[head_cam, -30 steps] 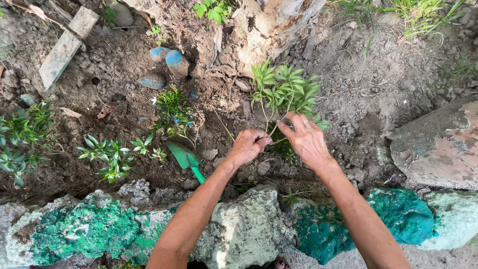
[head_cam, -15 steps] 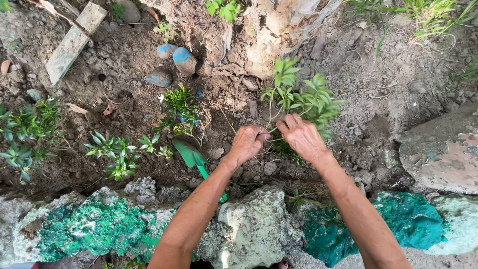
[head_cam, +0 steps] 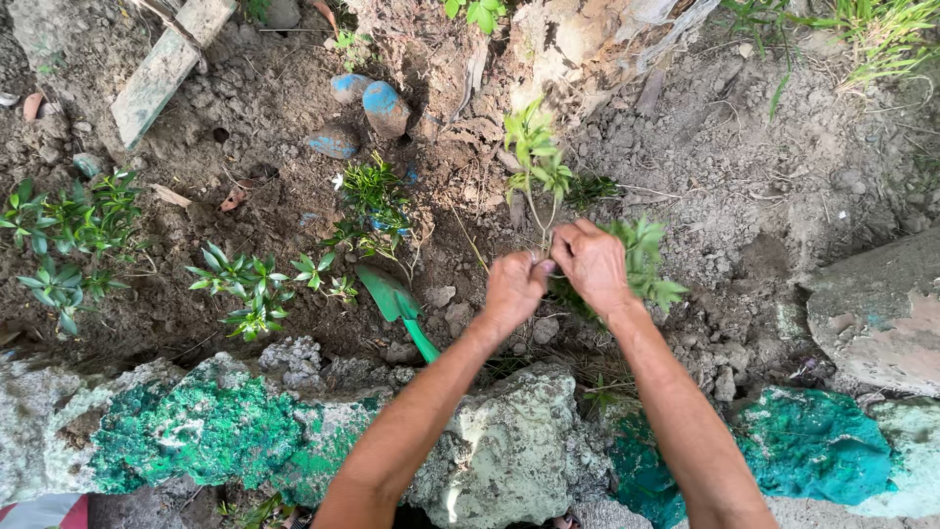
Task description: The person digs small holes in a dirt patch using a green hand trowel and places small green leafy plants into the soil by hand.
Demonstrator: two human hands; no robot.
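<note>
A small leafy green plant (head_cam: pixel 534 162) stands in the bare soil at the middle of the head view. Both my hands meet at its thin stems. My left hand (head_cam: pixel 512 288) is closed around the lower stems, its fingers curled. My right hand (head_cam: pixel 590 263) pinches the same stems just beside it, and more of the plant's leaves (head_cam: pixel 648 264) spread out behind and to the right of this hand. A green trowel (head_cam: pixel 397 306) lies on the soil just left of my left hand, its handle partly hidden by my forearm.
Other small green plants (head_cam: pixel 250 286) grow in the soil to the left. Rough stones (head_cam: pixel 509 441) with green and teal paint (head_cam: pixel 201 431) line the near edge. Blue-painted stones (head_cam: pixel 385 106) and a wooden plank (head_cam: pixel 162 69) lie farther back. A large flat rock (head_cam: pixel 881 313) sits at right.
My hands have come closer together on the stems, and the plant's leafy top now stands more upright and narrower. The view has shifted slightly.
</note>
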